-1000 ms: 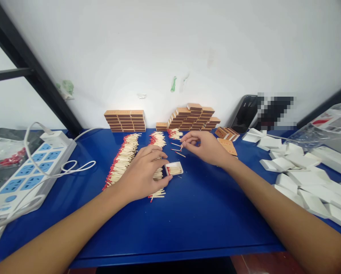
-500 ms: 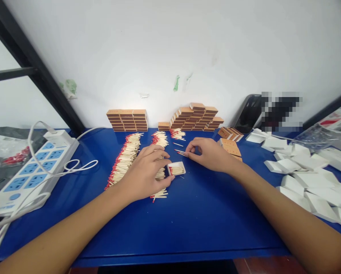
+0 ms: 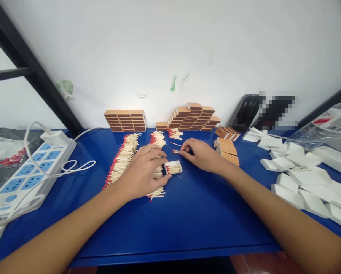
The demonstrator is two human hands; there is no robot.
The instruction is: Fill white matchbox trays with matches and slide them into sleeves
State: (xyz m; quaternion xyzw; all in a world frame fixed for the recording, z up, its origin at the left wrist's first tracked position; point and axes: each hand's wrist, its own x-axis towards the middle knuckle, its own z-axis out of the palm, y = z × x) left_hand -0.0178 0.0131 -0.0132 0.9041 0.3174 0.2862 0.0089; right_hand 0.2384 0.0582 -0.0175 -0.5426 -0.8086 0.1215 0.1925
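My left hand (image 3: 146, 173) has its thumb and forefinger about the left end of a small white matchbox tray (image 3: 179, 164), which holds a layer of red-tipped matches. Beneath and beside that hand runs a row of loose matches (image 3: 157, 193), partly covered by it. My right hand (image 3: 198, 154) is closed in a pinch on a few matches (image 3: 175, 151), their red heads pointing left, just beyond the tray. A single match (image 3: 175, 144) lies on the table past those fingertips. Further left is a long heap of matches (image 3: 120, 161).
Filled-looking matchboxes stand stacked at the wall, left (image 3: 125, 121) and centre (image 3: 189, 118). More matchboxes (image 3: 227, 149) sit beyond my right forearm. White empty trays (image 3: 304, 173) are scattered right. A power strip (image 3: 33, 167) with cables lies left. A dark phone-like object (image 3: 244, 113) leans on the wall.
The camera view has shifted slightly. The matches in my right hand now lie closer together, and the hand has come a little nearer the single match. My left hand stays at the tray.
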